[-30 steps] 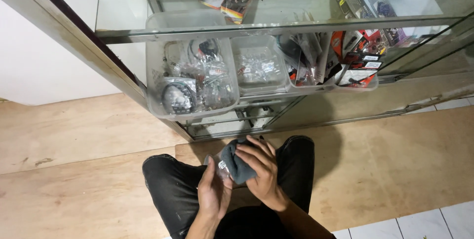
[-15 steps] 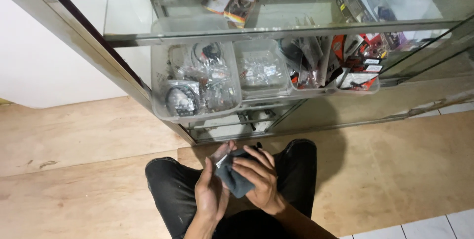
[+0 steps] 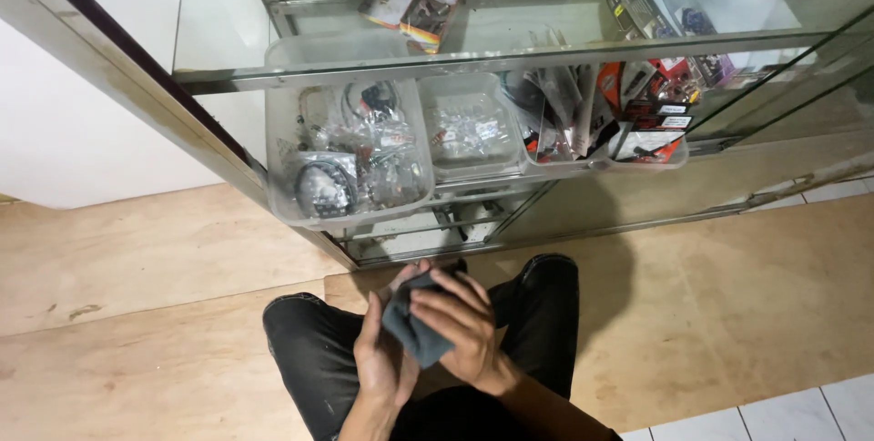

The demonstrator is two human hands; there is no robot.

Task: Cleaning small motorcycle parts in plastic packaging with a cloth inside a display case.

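Both hands clasp a grey cloth (image 3: 417, 330) over the person's lap, at six o'clock: left hand (image 3: 381, 359) cupped beneath it, right hand (image 3: 462, 330) gripping on top. Plastic tubs (image 3: 282, 188) sit at twelve o'clock.

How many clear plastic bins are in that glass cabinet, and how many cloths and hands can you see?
Clear plastic bins on the glass cabinet's shelf: 4
Dark grey cloth, held between both hands: 1
Bare hands: 2, left hand, right hand
Total: 7
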